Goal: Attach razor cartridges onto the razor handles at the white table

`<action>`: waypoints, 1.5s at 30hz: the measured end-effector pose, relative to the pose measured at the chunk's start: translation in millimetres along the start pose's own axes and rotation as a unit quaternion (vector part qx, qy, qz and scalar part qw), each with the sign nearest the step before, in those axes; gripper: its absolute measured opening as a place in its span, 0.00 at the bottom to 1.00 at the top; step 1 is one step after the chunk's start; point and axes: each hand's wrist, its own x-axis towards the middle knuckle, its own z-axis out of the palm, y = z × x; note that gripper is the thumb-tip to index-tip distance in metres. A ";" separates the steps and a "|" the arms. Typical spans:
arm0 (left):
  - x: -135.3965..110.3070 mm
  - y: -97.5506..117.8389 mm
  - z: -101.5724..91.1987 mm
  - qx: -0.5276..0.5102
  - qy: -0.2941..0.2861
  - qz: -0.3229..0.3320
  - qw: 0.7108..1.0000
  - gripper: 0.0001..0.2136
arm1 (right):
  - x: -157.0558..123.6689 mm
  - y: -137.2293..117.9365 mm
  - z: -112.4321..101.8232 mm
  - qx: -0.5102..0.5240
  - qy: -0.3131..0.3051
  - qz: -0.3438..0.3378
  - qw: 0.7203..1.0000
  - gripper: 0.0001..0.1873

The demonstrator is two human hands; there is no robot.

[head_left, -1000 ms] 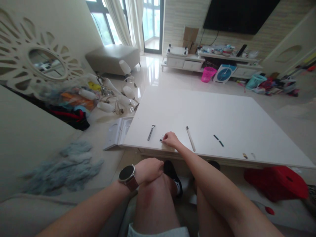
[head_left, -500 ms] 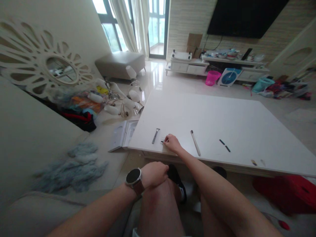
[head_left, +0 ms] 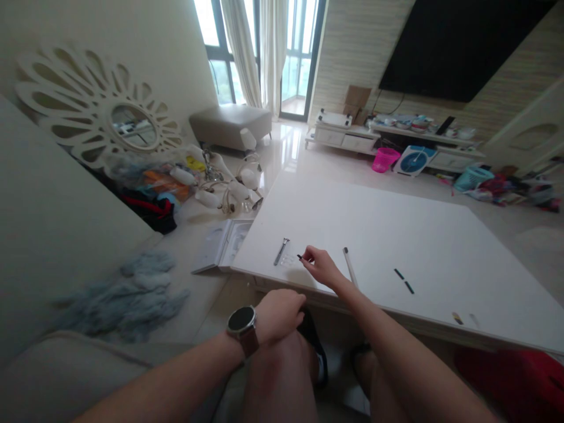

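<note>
My right hand hovers just above the near left part of a white table, its fingers pinched on a small dark piece. A small clear packet lies on the table just left of the fingers. Further left lies a small metal tool. A thin white stick lies to the right of the hand. My left hand, with a watch on the wrist, rests cupped over my left knee and holds nothing that I can see.
Two short dark strips lie on the table to the right. On the floor at left are an open white case, a chandelier with white shades, a pile of blue-grey cloth and a round mirror. A red object lies under the table's right side.
My right hand lifted off the table with the small dark piece pinched in it and moved slightly right, away from the clear packet. The camera tilted up. My left hand stayed on the knee.
</note>
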 end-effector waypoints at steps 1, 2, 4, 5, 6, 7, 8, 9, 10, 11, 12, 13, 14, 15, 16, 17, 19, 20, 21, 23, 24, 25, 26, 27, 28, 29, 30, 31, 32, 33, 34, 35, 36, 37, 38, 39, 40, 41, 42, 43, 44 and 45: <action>1.0 0.5 -0.3 -0.020 0.021 -0.004 1.000 0.08 | -2.8 -3.4 -7.1 -0.004 0.000 -0.011 1.000 0.05; 2.3 1.0 -0.3 -0.046 0.042 -0.011 0.998 0.08 | -6.0 -7.6 -14.0 -0.006 0.002 -0.018 1.000 0.05; 6.9 1.9 0.6 -0.129 0.074 -0.029 0.989 0.08 | -13.4 -19.4 -27.0 -0.005 0.015 -0.028 0.999 0.05; 10.3 2.0 1.1 -0.185 0.084 -0.043 0.978 0.08 | -17.6 -26.8 -32.8 0.006 0.023 -0.034 0.999 0.05; 14.4 1.9 1.5 -0.257 0.087 -0.052 0.961 0.08 | -22.0 -34.8 -37.8 0.020 0.045 -0.049 0.998 0.05; 19.1 1.6 1.5 -0.334 0.088 -0.061 0.936 0.08 | -26.4 -43.0 -41.9 0.032 0.064 -0.065 0.995 0.04; 24.0 1.0 0.8 -0.414 0.094 -0.074 0.902 0.09 | -30.5 -50.6 -44.9 0.044 0.085 -0.073 0.993 0.04; 28.6 0.3 -0.6 -0.482 0.102 -0.081 0.867 0.10 | -34.2 -57.3 -46.9 0.056 0.102 -0.081 0.990 0.05; 32.7 -0.6 -2.7 -0.537 0.114 -0.093 0.830 0.11 | -37.3 -62.8 -48.0 0.061 0.110 -0.086 0.988 0.06; 35.8 -1.4 -5.1 -0.578 0.126 -0.106 0.799 0.13 | -39.6 -67.0 -48.5 0.062 0.114 -0.088 0.988 0.06; 37.8 -2.0 -7.8 -0.606 0.135 -0.117 0.775 0.14 | -41.2 -69.8 -48.3 0.061 0.113 -0.089 0.988 0.07; 38.9 -2.4 -10.2 -0.623 0.141 -0.126 0.759 0.15 | -42.1 -71.5 -47.7 0.059 0.109 -0.090 0.988 0.07; 39.2 -2.5 -12.3 -0.634 0.142 -0.130 0.749 0.16 | -42.4 -72.3 -46.7 0.058 0.102 -0.092 0.989 0.07; 38.8 -2.3 -13.8 -0.641 0.142 -0.131 0.743 0.16 | -42.4 -72.6 -45.4 0.057 0.095 -0.098 0.989 0.08; 38.1 -1.8 -14.8 -0.646 0.144 -0.131 0.738 0.16 | -42.2 -72.5 -44.0 0.056 0.089 -0.107 0.989 0.07; 37.1 -1.2 -15.4 -0.651 0.146 -0.130 0.734 0.16 | -41.9 -72.5 -42.6 0.055 0.085 -0.118 0.988 0.07; 35.0 0.2 -15.7 -0.659 0.154 -0.130 0.725 0.15 | -41.3 -72.8 -40.3 0.055 0.083 -0.137 0.986 0.07; 34.0 0.8 -15.7 -0.662 0.161 -0.130 0.721 0.15 | -41.1 -73.3 -39.6 0.057 0.085 -0.142 0.985 0.08; 33.1 1.3 -15.8 -0.663 0.166 -0.131 0.718 0.15 | -41.0 -73.9 -39.1 0.060 0.088 -0.145 0.984 0.08; 31.8 1.7 -16.2 -0.664 0.177 -0.131 0.714 0.16 | -40.8 -75.2 -38.5 0.070 0.094 -0.147 0.982 0.08; 31.5 1.6 -16.3 -0.663 0.184 -0.130 0.714 0.16 | -40.8 -75.7 -38.2 0.074 0.096 -0.147 0.982 0.07; 31.4 1.5 -16.3 -0.661 0.190 -0.130 0.715 0.17 | -40.9 -76.0 -37.7 0.077 0.097 -0.148 0.981 0.07; 31.4 1.2 -16.1 -0.658 0.196 -0.129 0.715 0.16 | -41.0 -76.0 -37.0 0.079 0.097 -0.148 0.981 0.07; 31.6 0.9 -15.6 -0.656 0.200 -0.129 0.716 0.16 | -41.2 -75.8 -36.2 0.081 0.095 -0.148 0.981 0.07; 31.8 0.6 -15.0 -0.654 0.203 -0.131 0.717 0.16 | -41.4 -75.3 -35.4 0.082 0.092 -0.149 0.981 0.06; 32.0 0.4 -14.3 -0.653 0.204 -0.132 0.717 0.15 | -41.7 -74.6 -34.5 0.080 0.089 -0.150 0.981 0.06; 32.2 0.2 -13.7 -0.652 0.204 -0.134 0.717 0.15 | -42.0 -73.9 -33.8 0.077 0.086 -0.150 0.982 0.06; 32.2 0.1 -13.2 -0.652 0.203 -0.137 0.718 0.15 | -42.1 -73.3 -33.2 0.073 0.084 -0.148 0.983 0.05; 32.1 0.2 -13.1 -0.650 0.202 -0.139 0.719 0.15 | -42.1 -72.9 -32.9 0.067 0.084 -0.143 0.984 0.05; 31.8 0.4 -13.3 -0.648 0.202 -0.143 0.721 0.15 | -41.8 -72.7 -32.7 0.062 0.084 -0.136 0.985 0.04; 31.5 0.7 -13.8 -0.644 0.204 -0.146 0.723 0.15 | -41.4 -72.6 -32.6 0.058 0.086 -0.127 0.986 0.04; 31.2 1.1 -14.6 -0.640 0.207 -0.149 0.725 0.15 | -40.8 -72.7 -32.5 0.058 0.089 -0.117 0.987 0.04; 31.0 1.5 -15.5 -0.635 0.212 -0.150 0.727 0.14 | -40.1 -72.8 -32.3 0.059 0.091 -0.108 0.988 0.04; 30.8 1.9 -16.2 -0.631 0.216 -0.150 0.730 0.14 | -39.4 -72.9 -32.1 0.062 0.090 -0.100 0.989 0.05; 30.7 2.2 -16.8 -0.629 0.219 -0.148 0.731 0.14 | -38.9 -72.7 -31.6 0.067 0.088 -0.093 0.990 0.05; 30.8 2.2 -17.0 -0.628 0.221 -0.148 0.731 0.13 | -38.5 -72.3 -31.1 0.073 0.085 -0.087 0.990 0.05; 31.0 2.1 -16.8 -0.628 0.224 -0.150 0.730 0.13 | -38.3 -71.6 -30.5 0.078 0.080 -0.082 0.990 0.05; 31.3 1.8 -16.3 -0.630 0.227 -0.153 0.727 0.13 | -38.4 -70.7 -29.9 0.082 0.074 -0.078 0.991 0.05; 31.5 1.4 -15.5 -0.633 0.229 -0.156 0.723 0.14 | -38.6 -69.7 -29.5 0.085 0.071 -0.075 0.991 0.05; 31.7 0.9 -14.5 -0.636 0.231 -0.158 0.719 0.14 | -38.9 -68.6 -29.3 0.087 0.069 -0.073 0.991 0.05; 31.9 0.5 -13.5 -0.639 0.231 -0.160 0.716 0.15 | -39.2 -67.6 -29.3 0.089 0.069 -0.074 0.991 0.05; 31.9 0.1 -12.6 -0.641 0.231 -0.162 0.714 0.16 | -39.4 -66.8 -29.5 0.091 0.069 -0.074 0.991 0.05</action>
